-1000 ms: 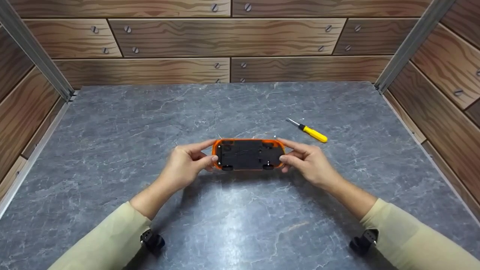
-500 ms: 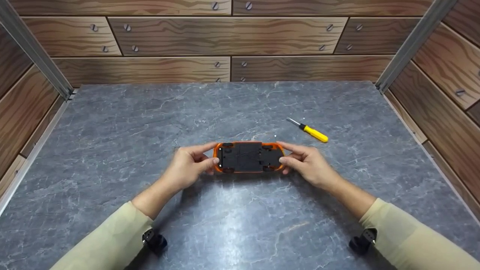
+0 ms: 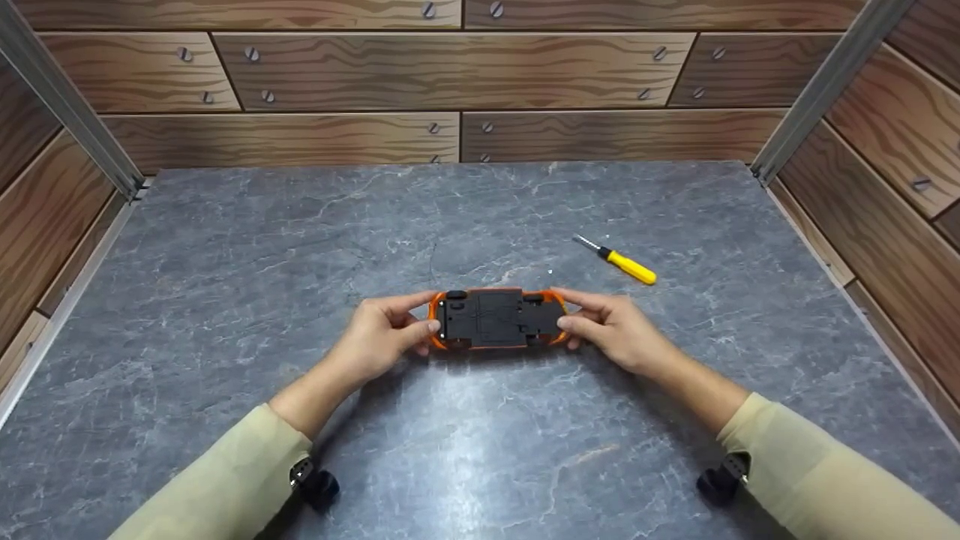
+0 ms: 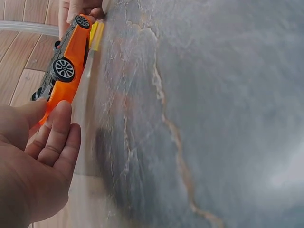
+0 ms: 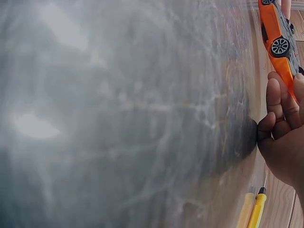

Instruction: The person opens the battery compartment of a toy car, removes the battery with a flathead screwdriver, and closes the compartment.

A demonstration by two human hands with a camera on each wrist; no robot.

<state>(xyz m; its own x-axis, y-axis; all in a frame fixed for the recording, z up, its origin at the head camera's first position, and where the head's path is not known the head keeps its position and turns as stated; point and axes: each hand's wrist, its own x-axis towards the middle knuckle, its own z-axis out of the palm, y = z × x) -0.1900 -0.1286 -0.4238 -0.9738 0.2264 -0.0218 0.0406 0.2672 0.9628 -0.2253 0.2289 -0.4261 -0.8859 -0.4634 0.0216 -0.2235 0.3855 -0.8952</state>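
Observation:
An orange toy car (image 3: pixel 499 318) is held upside down between both hands, its black underside turned up toward the head camera. My left hand (image 3: pixel 382 330) pinches one end, thumb on the underside and fingers at the body. At the other end my right hand (image 3: pixel 611 330) grips it the same way. In the left wrist view the orange side and spoked wheels of the toy car (image 4: pixel 69 71) show, with the left hand (image 4: pixel 42 161) at its near end. The right wrist view has the toy car (image 5: pixel 280 45) above the curled right hand (image 5: pixel 285 128).
A screwdriver (image 3: pixel 630 267) with a yellow handle lies on the grey marbled table (image 3: pixel 300 247), beyond the right hand. Tiny bright specks lie near it. Wood-patterned walls (image 3: pixel 450 71) and metal posts (image 3: pixel 71 97) enclose the table at the back and sides.
The toy car has come slightly nearer the body and its underside has tilted a little, with both hands moving along. Both grips stay the same; the screwdriver has not moved.

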